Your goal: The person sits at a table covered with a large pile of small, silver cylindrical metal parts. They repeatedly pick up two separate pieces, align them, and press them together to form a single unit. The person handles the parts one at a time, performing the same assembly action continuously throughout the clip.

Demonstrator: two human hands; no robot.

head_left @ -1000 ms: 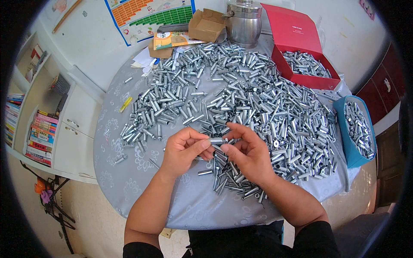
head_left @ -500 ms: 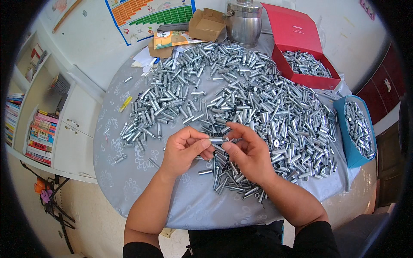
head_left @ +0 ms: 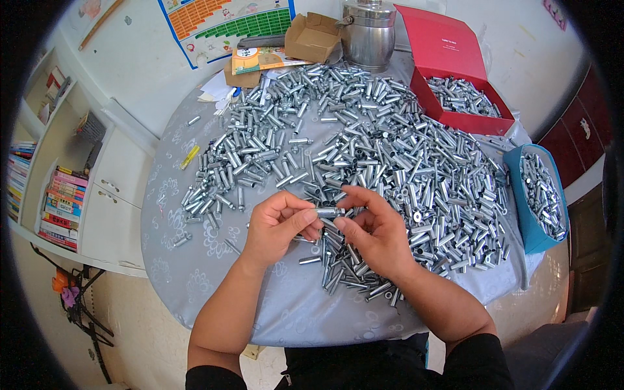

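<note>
Above the front half of the table, my left hand (head_left: 279,224) pinches a silvery metal expansion bolt (head_left: 328,212) between thumb and fingers, holding it about level. At the bolt's right end is my right hand (head_left: 376,231), its thumb and fingers curled around that tip; the exact contact there is partly hidden. Beneath and beyond both hands spreads a large pile of loose metal sleeves and bolts (head_left: 442,201). A smaller heap of similar bolts (head_left: 253,153) lies to the left of it.
The round table (head_left: 179,273) wears a grey patterned cloth. At the back right stands an open red box (head_left: 448,119) of metal parts, with a blue bin (head_left: 537,244) of more at the right edge. A steel pot (head_left: 368,39) and cardboard box (head_left: 312,39) sit behind.
My right hand's fingers have shifted very slightly at the bolt's right end. My left hand and the bolt stay almost where they were.
</note>
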